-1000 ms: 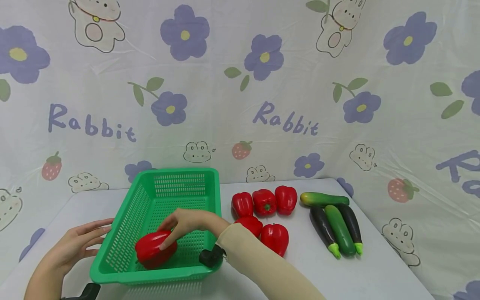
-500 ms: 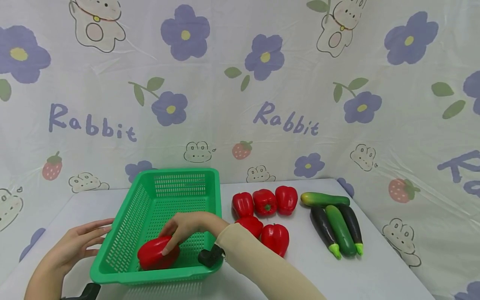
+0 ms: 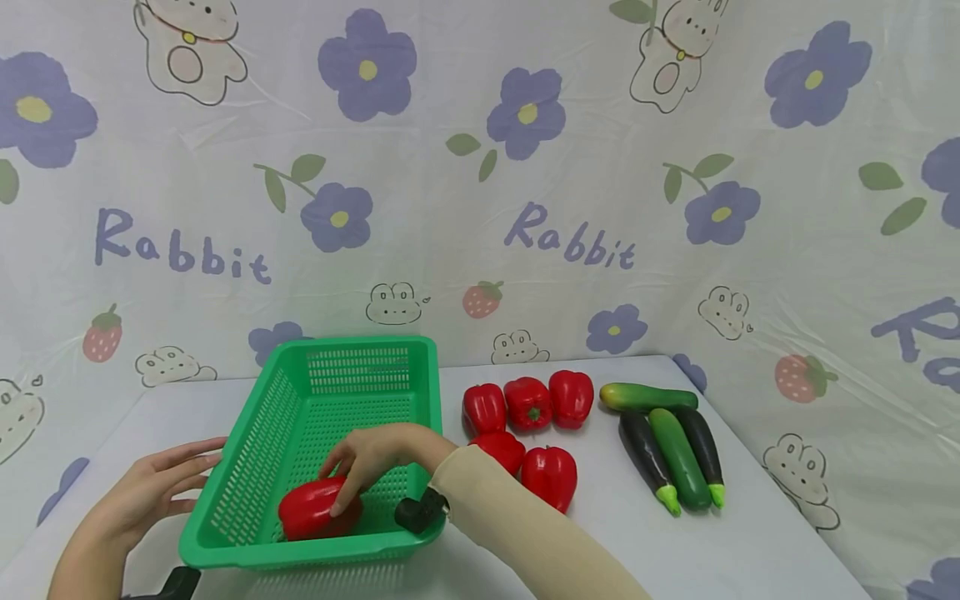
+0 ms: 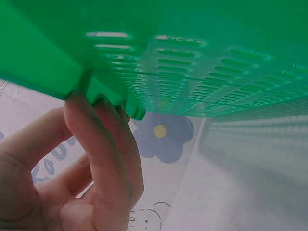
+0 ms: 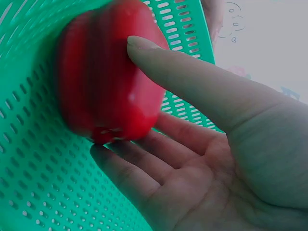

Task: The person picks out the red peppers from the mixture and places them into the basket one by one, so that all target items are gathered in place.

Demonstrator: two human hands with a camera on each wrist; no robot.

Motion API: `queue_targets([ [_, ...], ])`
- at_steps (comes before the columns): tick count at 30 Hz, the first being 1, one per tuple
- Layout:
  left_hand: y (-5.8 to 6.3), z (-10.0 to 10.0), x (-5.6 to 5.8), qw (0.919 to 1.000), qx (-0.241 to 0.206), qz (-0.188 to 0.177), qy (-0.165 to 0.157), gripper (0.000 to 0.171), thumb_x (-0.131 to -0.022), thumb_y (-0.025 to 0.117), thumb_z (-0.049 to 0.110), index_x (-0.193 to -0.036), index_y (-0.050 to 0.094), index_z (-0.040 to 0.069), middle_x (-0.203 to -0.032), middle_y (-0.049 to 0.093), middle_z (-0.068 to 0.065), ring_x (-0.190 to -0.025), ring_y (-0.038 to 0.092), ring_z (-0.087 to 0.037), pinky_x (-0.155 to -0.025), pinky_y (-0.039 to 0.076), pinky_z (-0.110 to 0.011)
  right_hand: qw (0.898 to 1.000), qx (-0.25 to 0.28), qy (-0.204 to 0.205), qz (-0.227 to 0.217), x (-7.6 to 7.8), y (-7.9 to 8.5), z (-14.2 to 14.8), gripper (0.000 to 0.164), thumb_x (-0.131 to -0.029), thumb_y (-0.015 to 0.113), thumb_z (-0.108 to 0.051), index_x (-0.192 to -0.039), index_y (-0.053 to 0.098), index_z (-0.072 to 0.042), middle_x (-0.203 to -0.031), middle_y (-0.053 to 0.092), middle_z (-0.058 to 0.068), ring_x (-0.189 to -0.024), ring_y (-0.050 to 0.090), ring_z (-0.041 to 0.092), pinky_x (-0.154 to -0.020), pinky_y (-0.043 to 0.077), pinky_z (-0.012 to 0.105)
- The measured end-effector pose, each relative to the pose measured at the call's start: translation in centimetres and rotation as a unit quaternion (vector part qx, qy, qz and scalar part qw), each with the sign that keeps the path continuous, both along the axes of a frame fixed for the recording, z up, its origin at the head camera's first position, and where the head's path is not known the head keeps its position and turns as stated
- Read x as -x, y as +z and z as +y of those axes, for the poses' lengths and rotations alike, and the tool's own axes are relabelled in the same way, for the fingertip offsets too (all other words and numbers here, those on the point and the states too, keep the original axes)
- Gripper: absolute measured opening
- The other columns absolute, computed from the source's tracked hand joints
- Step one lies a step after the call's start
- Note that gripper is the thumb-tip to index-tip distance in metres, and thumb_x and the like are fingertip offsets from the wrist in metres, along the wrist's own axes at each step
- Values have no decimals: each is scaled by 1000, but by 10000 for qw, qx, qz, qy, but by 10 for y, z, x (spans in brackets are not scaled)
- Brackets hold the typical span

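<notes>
In the head view, a green plastic basket stands on the white table, and a red bell pepper lies sideways near its front wall. My right hand reaches in over the basket's right side and holds this pepper. The right wrist view shows the thumb on one side of the pepper and the fingers at its stem end. Outside the basket, my left hand touches its left rim with loosely bent fingers. The left wrist view shows those fingertips right under the rim.
Several red bell peppers sit on the table to the right of the basket. Farther right lie two dark eggplants, a green cucumber and a yellow-green one. A printed cloth hangs behind the table.
My right hand has lowered the pepper and shifted it slightly right, toward the basket's floor. The left hand stays at the left rim.
</notes>
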State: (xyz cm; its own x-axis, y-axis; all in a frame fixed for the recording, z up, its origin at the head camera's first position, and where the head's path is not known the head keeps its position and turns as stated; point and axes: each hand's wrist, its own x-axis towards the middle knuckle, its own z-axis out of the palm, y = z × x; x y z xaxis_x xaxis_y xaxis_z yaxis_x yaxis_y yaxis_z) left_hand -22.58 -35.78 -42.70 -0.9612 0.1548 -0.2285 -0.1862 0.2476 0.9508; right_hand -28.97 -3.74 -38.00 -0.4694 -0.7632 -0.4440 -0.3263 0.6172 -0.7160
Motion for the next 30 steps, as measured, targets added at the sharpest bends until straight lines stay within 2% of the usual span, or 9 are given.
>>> queue_targets([
  [7,0,0,0,10000,26,16,4,24,-101,53,31,-118,64,44,-105,63,32,-98,65,2,-84,55,-34,9999,15,53,-104,0,2,2,46,-86,75,-16,-129,62,-12,-128,64,3,-108,60,8,-92,54,31],
  [15,-2,0,1,10000,39,-16,56,23,-101,54,32,-119,63,43,-104,63,32,-98,65,3,-84,55,-34,9996,103,218,153,1,3,2,47,-87,73,-22,-132,61,-15,-128,65,-2,-114,59,5,-93,52,28],
  [24,-3,2,-1,9999,57,-15,94,26,-101,54,32,-124,62,40,-106,60,33,-98,64,4,-84,55,-34,9979,640,-41,86,2,4,3,45,-86,73,-21,-130,63,-16,-123,68,-3,-107,61,2,-88,53,25],
  [30,-1,2,0,9999,107,-19,91,25,-100,55,33,-122,63,41,-104,62,32,-98,65,2,-84,54,-34,9952,910,-194,289,2,9,7,48,-85,75,-24,-131,62,-17,-125,67,-6,-115,61,6,-90,51,22],
])
